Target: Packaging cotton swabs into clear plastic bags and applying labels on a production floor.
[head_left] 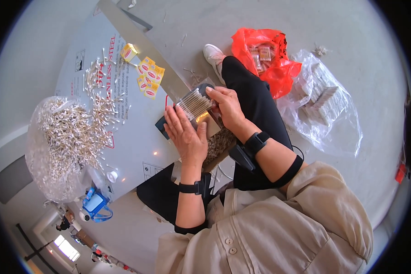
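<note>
Between my hands lies a neat row of cotton swabs [195,105], seemingly in a clear sleeve. My right hand [228,108] is closed on its right end, thumb on top. The flat fingers of my left hand [186,134] touch the row's left end, its thumb held apart. Below the row is a box-like thing [212,128] with a tan top, partly hidden by my hands. On the steel-topped table [139,137] to the left, loose cotton swabs [102,102] lie scattered beside a large clear bag of swabs [68,132].
Yellow-and-white cards [149,75] and a small yellow box [129,52] lie near the table's edge. A red plastic bag [265,57] with packs and a clear bag [322,98] of white bundles sit on the floor at right. A blue strapped device [96,204] is at the table's near-left corner.
</note>
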`<state>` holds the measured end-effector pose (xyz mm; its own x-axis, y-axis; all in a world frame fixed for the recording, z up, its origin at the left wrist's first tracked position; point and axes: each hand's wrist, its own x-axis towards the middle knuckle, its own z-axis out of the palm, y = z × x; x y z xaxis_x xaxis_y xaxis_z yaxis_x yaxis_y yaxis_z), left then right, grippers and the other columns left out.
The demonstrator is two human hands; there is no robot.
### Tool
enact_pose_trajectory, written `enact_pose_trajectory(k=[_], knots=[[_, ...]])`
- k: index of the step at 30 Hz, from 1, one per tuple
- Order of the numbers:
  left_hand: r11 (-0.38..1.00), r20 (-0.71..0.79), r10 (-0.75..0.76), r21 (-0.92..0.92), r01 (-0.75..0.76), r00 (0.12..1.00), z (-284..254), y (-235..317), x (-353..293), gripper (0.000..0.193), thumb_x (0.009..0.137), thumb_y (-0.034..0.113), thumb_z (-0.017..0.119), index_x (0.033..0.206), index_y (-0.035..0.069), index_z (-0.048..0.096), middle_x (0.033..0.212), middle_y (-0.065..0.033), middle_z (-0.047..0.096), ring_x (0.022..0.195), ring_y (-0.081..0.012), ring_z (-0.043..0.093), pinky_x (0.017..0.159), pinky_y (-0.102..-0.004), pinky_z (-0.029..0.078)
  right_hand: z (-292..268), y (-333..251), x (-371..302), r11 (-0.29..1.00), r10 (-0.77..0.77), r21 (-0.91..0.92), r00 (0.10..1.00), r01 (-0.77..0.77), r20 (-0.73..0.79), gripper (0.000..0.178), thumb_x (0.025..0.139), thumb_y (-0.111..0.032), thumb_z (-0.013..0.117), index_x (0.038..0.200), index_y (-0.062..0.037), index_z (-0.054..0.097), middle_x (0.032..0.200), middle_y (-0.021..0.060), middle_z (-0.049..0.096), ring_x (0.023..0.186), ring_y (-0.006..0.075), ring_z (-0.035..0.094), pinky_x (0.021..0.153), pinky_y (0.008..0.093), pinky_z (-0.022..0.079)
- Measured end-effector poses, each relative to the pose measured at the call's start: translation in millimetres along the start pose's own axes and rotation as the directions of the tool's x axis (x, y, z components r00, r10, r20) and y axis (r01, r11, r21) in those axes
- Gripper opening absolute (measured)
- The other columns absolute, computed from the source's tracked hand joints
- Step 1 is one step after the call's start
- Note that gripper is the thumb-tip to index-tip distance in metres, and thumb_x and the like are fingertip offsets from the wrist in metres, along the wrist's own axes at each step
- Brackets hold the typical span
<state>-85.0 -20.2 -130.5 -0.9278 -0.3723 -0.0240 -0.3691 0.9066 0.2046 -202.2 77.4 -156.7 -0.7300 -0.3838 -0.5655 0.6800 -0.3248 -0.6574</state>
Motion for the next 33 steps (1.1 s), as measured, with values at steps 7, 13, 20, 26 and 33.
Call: enact_pose_trajectory(k=[7, 13, 20, 26, 33], knots=[[0.999, -0.104, -0.004, -0.052, -0.001, 0.995, -3.6, 4.6, 3.9, 0.082, 0.097, 0.054, 0.043, 0.151, -0.002, 0.018, 0.158, -0.0240, 0.014, 0.146, -0.0401, 0.013, 0.116, -0.0539, 0.011, -2.8, 3.4, -4.0, 0.999, 0.014, 0.031, 1.000, -0.015, 0.016, 0.012, 0.081, -0.007, 0.072, 0.072, -0.0032, 0.066, 0.059, -0.0026, 0.054, 0.050, 0.0050, 0.043, 0.045, 0.0239, 0.032], [0.998, 0.027, 0.066, 0.022, -0.066, 0.997, -2.4, 11.9, 6.0, 0.085, 0.093, 0.055, 0.049, 0.151, -0.001, 0.020, 0.158, -0.0218, 0.018, 0.147, -0.0352, 0.015, 0.116, -0.0552, 0.013, -2.0, 8.1, -4.4, 0.950, -0.197, -0.247, 0.980, 0.193, 0.008, 0.006, 0.078, -0.002, 0.069, 0.075, 0.0016, 0.065, 0.064, -0.0024, 0.058, 0.057, 0.0046, 0.049, 0.049, 0.0246, 0.039], [0.996, 0.044, 0.050, 0.065, -0.053, 0.998, -4.3, 19.7, 7.6, 0.087, 0.091, 0.047, 0.058, 0.152, 0.000, 0.017, 0.157, -0.0252, 0.017, 0.146, -0.0397, 0.016, 0.116, -0.0556, 0.015, 7.9, 11.9, -4.1, 0.967, -0.212, -0.146, 0.977, 0.209, -0.004, 0.009, 0.078, -0.005, 0.068, 0.082, 0.0038, 0.068, 0.068, 0.0000, 0.062, 0.062, 0.0059, 0.052, 0.055, 0.0256, 0.044], [0.976, -0.075, 0.047, -0.208, -0.061, 0.996, 5.3, 17.1, 6.0, 0.081, 0.095, 0.039, 0.056, 0.152, 0.000, 0.015, 0.156, -0.0278, 0.014, 0.145, -0.0432, 0.015, 0.117, -0.0524, 0.015, 4.5, 22.0, 0.9, 0.910, -0.254, -0.344, 0.967, 0.232, -0.018, 0.010, 0.081, -0.005, 0.072, 0.088, 0.0021, 0.069, 0.075, -0.0009, 0.066, 0.066, 0.0044, 0.056, 0.059, 0.0226, 0.048], [0.511, -0.202, -0.285, -0.859, -0.030, 0.937, 3.1, 11.3, 10.7, 0.071, 0.102, 0.029, 0.044, 0.153, -0.001, 0.005, 0.160, -0.0223, 0.008, 0.148, -0.0310, 0.012, 0.120, -0.0435, 0.012, 5.6, 3.6, 10.4, 0.995, -0.097, -0.021, 0.995, 0.097, 0.021, 0.031, 0.093, -0.029, 0.066, 0.082, -0.0002, 0.071, 0.064, -0.0033, 0.058, 0.057, 0.0043, 0.048, 0.050, 0.0238, 0.038]])
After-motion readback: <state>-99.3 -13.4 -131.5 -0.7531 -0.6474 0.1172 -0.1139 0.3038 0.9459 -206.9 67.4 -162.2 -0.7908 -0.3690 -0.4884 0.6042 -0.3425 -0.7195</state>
